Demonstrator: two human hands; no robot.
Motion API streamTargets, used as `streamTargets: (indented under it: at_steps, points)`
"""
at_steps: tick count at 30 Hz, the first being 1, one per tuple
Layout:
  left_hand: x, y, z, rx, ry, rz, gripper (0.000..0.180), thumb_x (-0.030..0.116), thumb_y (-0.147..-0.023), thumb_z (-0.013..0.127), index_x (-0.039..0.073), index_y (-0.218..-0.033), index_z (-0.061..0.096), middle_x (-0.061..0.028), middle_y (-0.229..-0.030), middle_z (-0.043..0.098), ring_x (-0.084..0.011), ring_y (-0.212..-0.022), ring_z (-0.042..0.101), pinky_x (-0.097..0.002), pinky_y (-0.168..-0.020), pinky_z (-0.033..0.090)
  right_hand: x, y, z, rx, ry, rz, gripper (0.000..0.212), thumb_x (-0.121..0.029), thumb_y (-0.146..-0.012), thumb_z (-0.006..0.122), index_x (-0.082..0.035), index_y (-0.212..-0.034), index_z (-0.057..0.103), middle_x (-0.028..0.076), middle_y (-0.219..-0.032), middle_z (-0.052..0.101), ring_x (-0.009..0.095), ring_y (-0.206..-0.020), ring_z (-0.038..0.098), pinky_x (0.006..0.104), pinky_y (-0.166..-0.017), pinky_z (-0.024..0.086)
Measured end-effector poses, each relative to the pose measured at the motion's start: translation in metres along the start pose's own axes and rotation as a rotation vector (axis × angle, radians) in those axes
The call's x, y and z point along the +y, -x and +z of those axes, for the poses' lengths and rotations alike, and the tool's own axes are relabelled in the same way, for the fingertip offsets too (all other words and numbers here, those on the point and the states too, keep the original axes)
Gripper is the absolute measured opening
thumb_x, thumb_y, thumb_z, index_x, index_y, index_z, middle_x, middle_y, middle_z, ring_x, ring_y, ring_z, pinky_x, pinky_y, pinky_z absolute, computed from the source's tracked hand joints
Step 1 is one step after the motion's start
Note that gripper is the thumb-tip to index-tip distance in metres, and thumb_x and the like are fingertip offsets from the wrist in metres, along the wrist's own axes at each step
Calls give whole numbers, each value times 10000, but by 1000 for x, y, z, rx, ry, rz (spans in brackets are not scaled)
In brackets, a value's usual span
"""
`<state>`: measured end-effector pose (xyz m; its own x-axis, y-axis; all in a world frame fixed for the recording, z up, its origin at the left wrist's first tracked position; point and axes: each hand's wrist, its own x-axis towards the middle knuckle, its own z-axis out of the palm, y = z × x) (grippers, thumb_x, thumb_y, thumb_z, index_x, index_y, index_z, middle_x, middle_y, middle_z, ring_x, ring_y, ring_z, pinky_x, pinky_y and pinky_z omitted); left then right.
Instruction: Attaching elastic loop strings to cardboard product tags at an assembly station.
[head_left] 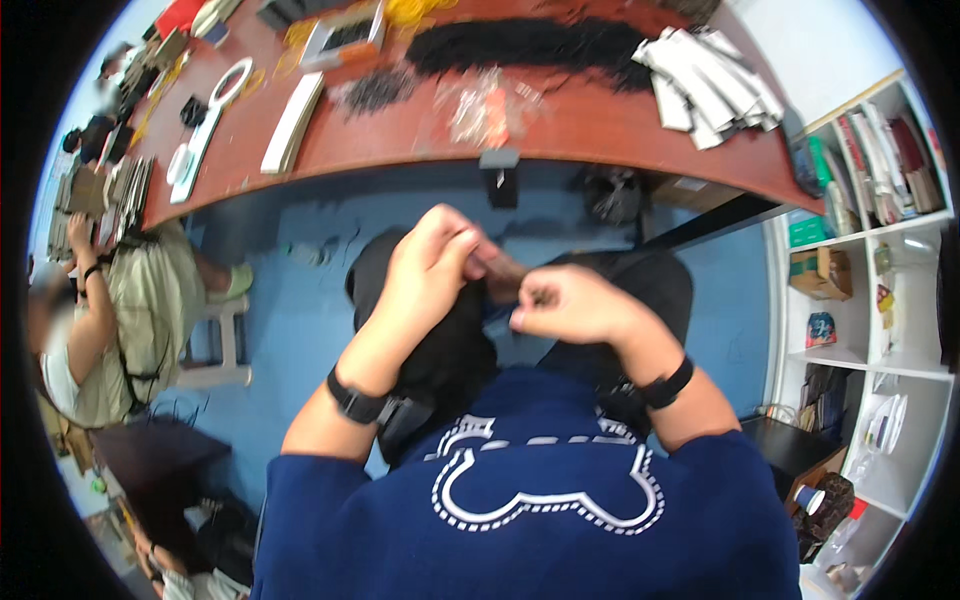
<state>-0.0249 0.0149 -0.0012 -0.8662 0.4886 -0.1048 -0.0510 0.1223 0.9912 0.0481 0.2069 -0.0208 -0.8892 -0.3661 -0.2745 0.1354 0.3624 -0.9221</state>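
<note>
Over my lap, my left hand [432,258] and my right hand [582,305] are a short way apart, both with curled fingers. Between them stretches a thin, brownish-dark strand-like thing [507,270], blurred and too small to name. The fingers of my left hand pinch near one end of it. My right hand is closed in a loose fist, with a bit of something dark showing at its curled fingers. Just ahead, at the near edge of the reddish-brown table [380,145], clear plastic bags [470,112] lie with an orange piece [496,118] among them.
Farther back are a long heap of black strands [530,45], loose dark bits [376,90], white strips [710,85] and an open box [342,38]. A black block [500,180] hangs at the table edge. Shelves [870,240] stand right; a co-worker [110,310] sits left.
</note>
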Motion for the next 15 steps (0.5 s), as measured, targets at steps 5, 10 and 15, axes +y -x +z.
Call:
streamTargets:
  at_steps: [5, 10, 15]
  points:
    - [15, -2, -11, 114, 2, 26, 86, 113, -915, 468, 65, -845, 460, -70, -811, 628, -59, -596, 501, -176, -522, 389, -27, 8, -17, 286, 363, -186, 298, -287, -749, 679, -30, -713, 533, 104, -677, 530, 199, -632, 518, 309, -588, 431]
    - [34, -13, -27, 157, -19, 158, 183, 116, -908, 488, 64, -1082, 506, -69, -936, 641, -79, -673, 556, -180, -555, 407, -95, -4, -92, 580, 651, -126, 380, -334, -685, 709, -8, -818, 568, 183, -810, 595, 329, -770, 595, 390, -703, 471]
    - [68, -45, -94, 643, -827, 502, 239, 95, -824, 572, -7, -1041, 571, -174, -952, 630, -312, -878, 610, -343, -767, 474, -85, -19, -236, 994, 1210, -39, 465, -252, -700, 691, -34, -1086, 550, 174, -1125, 533, 322, -1059, 506, 397, -878, 415]
